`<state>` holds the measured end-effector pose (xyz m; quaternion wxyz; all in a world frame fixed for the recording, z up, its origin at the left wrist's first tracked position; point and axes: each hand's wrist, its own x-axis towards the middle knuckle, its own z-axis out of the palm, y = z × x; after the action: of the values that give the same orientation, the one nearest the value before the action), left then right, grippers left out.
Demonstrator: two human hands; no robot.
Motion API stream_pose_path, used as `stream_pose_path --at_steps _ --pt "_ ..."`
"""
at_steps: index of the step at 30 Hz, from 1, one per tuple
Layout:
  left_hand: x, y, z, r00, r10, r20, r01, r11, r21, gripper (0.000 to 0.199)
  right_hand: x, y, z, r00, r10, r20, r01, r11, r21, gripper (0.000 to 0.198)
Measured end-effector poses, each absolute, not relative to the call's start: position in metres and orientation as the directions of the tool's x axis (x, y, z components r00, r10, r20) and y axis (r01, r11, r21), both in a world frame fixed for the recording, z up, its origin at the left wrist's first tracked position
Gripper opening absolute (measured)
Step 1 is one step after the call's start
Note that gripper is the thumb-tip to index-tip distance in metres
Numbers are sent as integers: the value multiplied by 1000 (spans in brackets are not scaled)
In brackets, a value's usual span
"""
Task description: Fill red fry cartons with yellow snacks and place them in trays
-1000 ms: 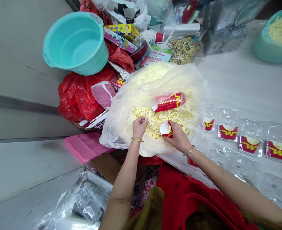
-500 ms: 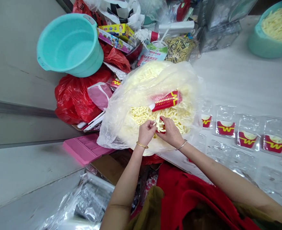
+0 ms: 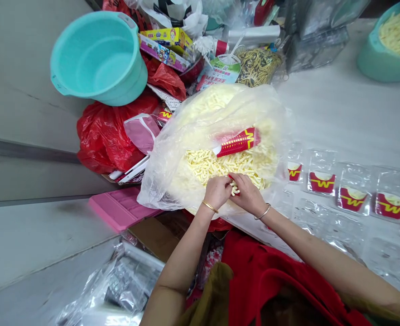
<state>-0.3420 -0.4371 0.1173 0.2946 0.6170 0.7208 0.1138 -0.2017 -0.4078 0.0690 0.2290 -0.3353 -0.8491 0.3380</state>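
My right hand (image 3: pixel 249 194) is closed around a small red fry carton, mostly hidden by my fingers, with pale toy-like fries (image 3: pixel 234 188) showing at its opening. My left hand (image 3: pixel 219 191) meets it from the left, fingers pressed together against the fries; what they pinch is hidden. Both hands are over a large clear plastic bag (image 3: pixel 162 181) full of loose pale fries (image 3: pixel 204 165). On the fries, just beyond my hands, lies a nested stack of red cartons (image 3: pixel 237 144) with yellow zigzag marks.
Several clear packs with red cartons (image 3: pixel 322 182) line the white table (image 3: pixel 329 104) at right. Clear empty packs (image 3: pixel 342 231) lie nearer. A teal tub (image 3: pixel 373 59) of fries stands far right; another teal basin (image 3: pixel 94 59) sits upper left above a red bag (image 3: pixel 104 136).
My left hand has moved right, up against my right hand, and now covers part of the fries. My right hand has shifted slightly right and nearer to me, still gripping the carton.
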Motion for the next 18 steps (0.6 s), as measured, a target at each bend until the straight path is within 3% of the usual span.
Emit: stream_pose_path --at_steps 3,5,8,10,11,13,15,18 --pt "-356 -432 119 42 917 -396 720 247 648 19 -197 -410 63 -661 729 176 385 531 -755 61" --pt "-371 -425 115 -53 912 -407 699 324 637 19 -193 -409 60 -634 754 171 392 504 -770 64" --pt "-391 -415 101 -355 908 -223 835 415 362 17 -188 -406 61 -605 780 158 412 476 -777 66" --pt "-398 -410 92 -413 904 -115 884 428 188 12 -186 -404 64 -601 785 149 423 470 -774 66" --pt "-399 -409 90 -417 905 -90 890 426 162 10 -185 -403 65 -597 789 142 431 465 -774 67" --pt "-395 -413 93 -420 907 -40 879 417 231 9 -183 -403 69 -580 805 126 448 445 -776 67" --pt "-384 -422 106 -386 922 19 851 348 393 9 -182 -403 72 -554 825 112 467 420 -778 67" --pt "-355 -443 136 -191 981 37 814 138 564 10 -183 -404 78 -515 851 101 489 389 -781 68"
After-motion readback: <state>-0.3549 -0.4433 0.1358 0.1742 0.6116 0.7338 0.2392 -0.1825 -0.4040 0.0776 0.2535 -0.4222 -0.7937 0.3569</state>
